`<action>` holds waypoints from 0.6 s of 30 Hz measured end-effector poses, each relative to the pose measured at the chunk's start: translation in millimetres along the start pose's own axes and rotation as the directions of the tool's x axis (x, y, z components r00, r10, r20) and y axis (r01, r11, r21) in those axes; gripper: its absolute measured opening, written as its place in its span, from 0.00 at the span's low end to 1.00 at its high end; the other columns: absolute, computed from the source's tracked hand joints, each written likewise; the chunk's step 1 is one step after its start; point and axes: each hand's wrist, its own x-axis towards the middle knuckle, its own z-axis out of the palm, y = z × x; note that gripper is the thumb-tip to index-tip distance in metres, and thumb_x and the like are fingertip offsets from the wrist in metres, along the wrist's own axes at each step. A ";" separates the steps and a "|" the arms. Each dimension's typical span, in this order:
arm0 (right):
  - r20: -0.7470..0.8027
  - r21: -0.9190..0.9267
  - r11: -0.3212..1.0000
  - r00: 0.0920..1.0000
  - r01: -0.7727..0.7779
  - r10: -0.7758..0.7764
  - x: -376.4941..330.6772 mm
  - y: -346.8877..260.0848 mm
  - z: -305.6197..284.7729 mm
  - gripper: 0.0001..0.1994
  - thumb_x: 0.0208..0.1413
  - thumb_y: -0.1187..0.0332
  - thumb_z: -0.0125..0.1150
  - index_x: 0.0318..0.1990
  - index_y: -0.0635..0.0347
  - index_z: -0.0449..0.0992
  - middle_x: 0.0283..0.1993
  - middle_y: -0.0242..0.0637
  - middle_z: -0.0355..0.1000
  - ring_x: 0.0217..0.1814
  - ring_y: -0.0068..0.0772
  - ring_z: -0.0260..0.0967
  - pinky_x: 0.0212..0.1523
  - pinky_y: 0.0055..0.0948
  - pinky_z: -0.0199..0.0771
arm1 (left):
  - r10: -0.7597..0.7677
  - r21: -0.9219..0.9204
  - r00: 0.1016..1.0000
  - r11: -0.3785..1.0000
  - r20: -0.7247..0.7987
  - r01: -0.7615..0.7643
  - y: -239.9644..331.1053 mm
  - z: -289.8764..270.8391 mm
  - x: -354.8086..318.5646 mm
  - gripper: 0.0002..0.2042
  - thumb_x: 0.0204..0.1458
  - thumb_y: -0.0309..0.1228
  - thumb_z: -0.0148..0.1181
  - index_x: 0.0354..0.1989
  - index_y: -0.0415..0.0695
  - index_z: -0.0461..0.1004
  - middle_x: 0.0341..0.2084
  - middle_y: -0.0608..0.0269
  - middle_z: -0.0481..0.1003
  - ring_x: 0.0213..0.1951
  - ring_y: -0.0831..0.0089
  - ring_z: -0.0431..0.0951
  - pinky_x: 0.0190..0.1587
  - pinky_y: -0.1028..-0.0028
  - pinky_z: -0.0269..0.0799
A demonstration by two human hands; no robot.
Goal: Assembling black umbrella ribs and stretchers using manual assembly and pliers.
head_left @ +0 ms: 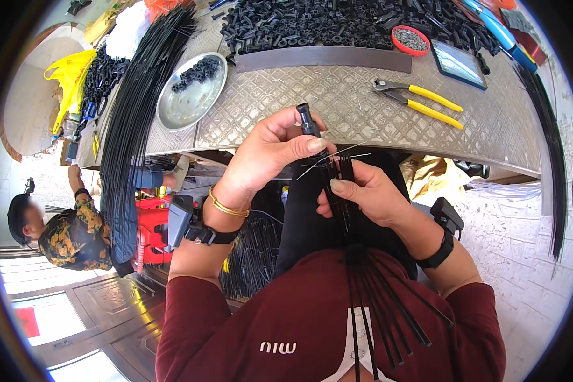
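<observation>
My left hand (267,149) is closed round a black plastic tube-like part (307,121), its thumb pressed against the side and the part's top end pointing up. My right hand (372,191) pinches a bundle of thin black rods (395,312), which look like umbrella ribs. They fan down toward me over my maroon shirt. Thin bare wires (353,155) stick out crosswise between the two hands, where the rods meet the black part. My fingers hide how the pieces join there. Both hands are just off the table's near edge.
On the table (267,89) lie yellow-handled pliers (436,97), a metal bowl (179,114) with small black parts, a red dish (395,42) of metal bits and a flat dark-framed device (459,63). Behind a dark bar (325,59) black parts are heaped. Long black rods (137,95) overhang left, near another person (76,235).
</observation>
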 end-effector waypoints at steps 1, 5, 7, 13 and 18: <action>0.003 -0.005 1.000 1.000 0.005 -0.005 -0.2 0.4 0.4 0.14 0.58 0.67 0.56 0.48 0.61 0.68 0.36 0.39 0.73 0.37 0.31 0.74 0.39 0.29 0.78 | -0.004 -0.008 1.000 1.000 0.017 0.005 0.6 -0.3 0.3 0.12 0.49 0.30 0.62 0.41 0.41 0.70 0.32 0.57 0.77 0.36 0.71 0.78 0.42 0.73 0.72; 0.001 -0.029 0.999 0.999 0.037 -0.037 -1.3 -0.2 1.3 0.11 0.58 0.68 0.54 0.46 0.64 0.69 0.35 0.42 0.73 0.36 0.37 0.74 0.39 0.34 0.77 | 0.003 0.007 1.000 1.000 0.014 -0.003 -2.7 -1.1 -1.2 0.12 0.51 0.27 0.61 0.42 0.39 0.70 0.33 0.59 0.77 0.37 0.75 0.77 0.42 0.77 0.72; -0.001 -0.023 0.999 0.999 0.036 -0.036 -1.6 0.6 -0.9 0.12 0.58 0.68 0.54 0.46 0.64 0.69 0.35 0.42 0.73 0.36 0.37 0.74 0.39 0.35 0.77 | -0.004 0.028 1.000 1.000 -0.001 0.004 0.8 3.1 -5.6 0.17 0.49 0.26 0.62 0.47 0.39 0.67 0.35 0.57 0.77 0.39 0.73 0.77 0.41 0.77 0.72; 0.005 0.024 0.999 1.000 0.024 -0.024 -4.2 -2.4 -1.6 0.15 0.58 0.67 0.55 0.51 0.62 0.67 0.36 0.40 0.73 0.37 0.34 0.75 0.40 0.32 0.77 | 0.219 -0.043 0.954 0.976 0.203 -0.214 -11.9 4.9 -23.6 0.47 0.40 0.20 0.65 0.67 0.43 0.38 0.48 0.47 0.70 0.51 0.65 0.70 0.53 0.67 0.65; 0.019 0.033 0.998 0.998 0.058 -0.058 -2.1 0.9 -3.1 0.15 0.58 0.68 0.54 0.51 0.63 0.67 0.36 0.41 0.73 0.37 0.36 0.75 0.41 0.34 0.78 | 0.271 0.061 0.962 0.962 -0.045 -0.268 -23.5 30.9 -31.3 0.43 0.44 0.12 0.52 0.68 0.44 0.35 0.47 0.50 0.70 0.49 0.66 0.71 0.56 0.65 0.62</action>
